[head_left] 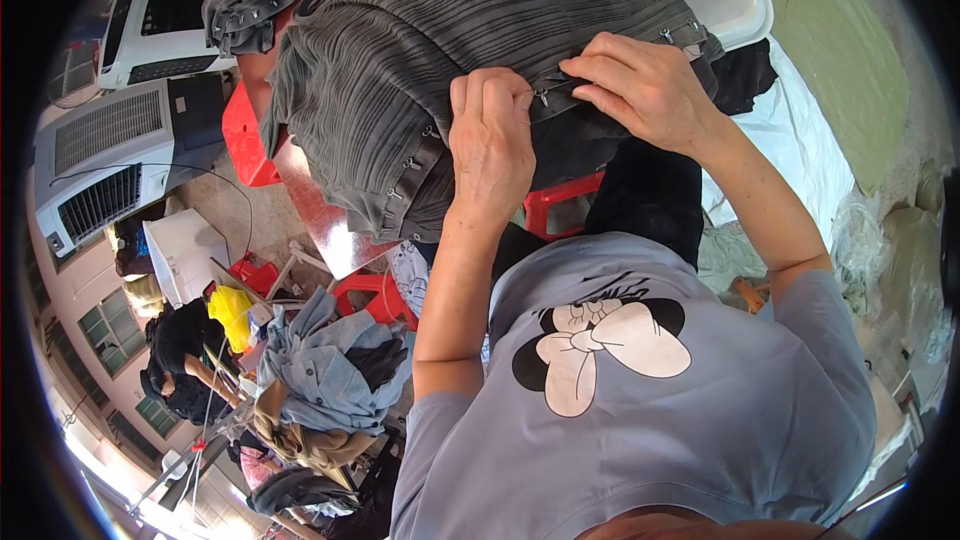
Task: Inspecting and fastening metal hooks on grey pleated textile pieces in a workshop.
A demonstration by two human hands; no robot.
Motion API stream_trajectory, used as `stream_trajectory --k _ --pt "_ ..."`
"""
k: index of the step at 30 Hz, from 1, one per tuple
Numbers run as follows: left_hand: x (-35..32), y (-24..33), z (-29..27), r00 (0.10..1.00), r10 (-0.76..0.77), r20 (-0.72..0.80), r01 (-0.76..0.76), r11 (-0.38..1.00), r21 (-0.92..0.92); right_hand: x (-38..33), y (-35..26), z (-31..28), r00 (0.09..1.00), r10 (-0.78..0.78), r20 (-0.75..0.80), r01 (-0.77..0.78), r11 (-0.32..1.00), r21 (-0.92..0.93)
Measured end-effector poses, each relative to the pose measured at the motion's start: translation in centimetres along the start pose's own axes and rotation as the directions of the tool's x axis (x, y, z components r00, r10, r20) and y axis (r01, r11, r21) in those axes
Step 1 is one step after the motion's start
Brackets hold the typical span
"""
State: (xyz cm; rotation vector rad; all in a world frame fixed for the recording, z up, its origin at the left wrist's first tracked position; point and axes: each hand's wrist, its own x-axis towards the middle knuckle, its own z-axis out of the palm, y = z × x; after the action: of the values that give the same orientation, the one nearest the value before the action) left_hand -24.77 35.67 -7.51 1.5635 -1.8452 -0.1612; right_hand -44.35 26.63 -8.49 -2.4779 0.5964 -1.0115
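Observation:
A dark grey pleated garment (pixel 390 60) lies heaped in front of me, with a band of small metal hook-like clasps (pixel 411 164) along its near edge. My left hand (pixel 492 135) is closed, its fingertips pinching the garment's edge beside one clasp (pixel 543 96). To the right of that clasp, the thumb and forefinger of my right hand (pixel 645 90) close on the same band from either side. The bit between those fingertips is too small to make out. More clasps run along the edge beyond my right hand.
Another grey pleated piece (pixel 250 0) hangs at the far left over a red table (pixel 320 210). A white plastic tub (pixel 735 0) stands far right. Red stools (pixel 250 135), white air coolers (pixel 105 130) and piled denim clothes (pixel 330 360) lie left, near another person (pixel 185 360).

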Motion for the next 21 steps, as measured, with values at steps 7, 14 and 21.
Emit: stream_trajectory --k 7,14,21 --pt "0.1 0.4 -1.1 0.996 -0.083 0.046 0.087 0.99 -0.109 1.4 -0.8 -1.0 0.998 -0.031 0.052 0.034 0.998 -0.059" --pt "0.6 0.1 -2.0 0.972 -0.183 0.149 0.214 0.951 -0.225 2.0 -0.7 -0.5 0.983 -0.024 0.181 0.025 1.0 -0.005" --pt "0.6 0.2 -1.8 0.972 -0.177 0.154 0.206 0.959 -0.196 2.1 -0.4 -0.3 0.979 -0.053 0.195 0.056 0.998 -0.013"
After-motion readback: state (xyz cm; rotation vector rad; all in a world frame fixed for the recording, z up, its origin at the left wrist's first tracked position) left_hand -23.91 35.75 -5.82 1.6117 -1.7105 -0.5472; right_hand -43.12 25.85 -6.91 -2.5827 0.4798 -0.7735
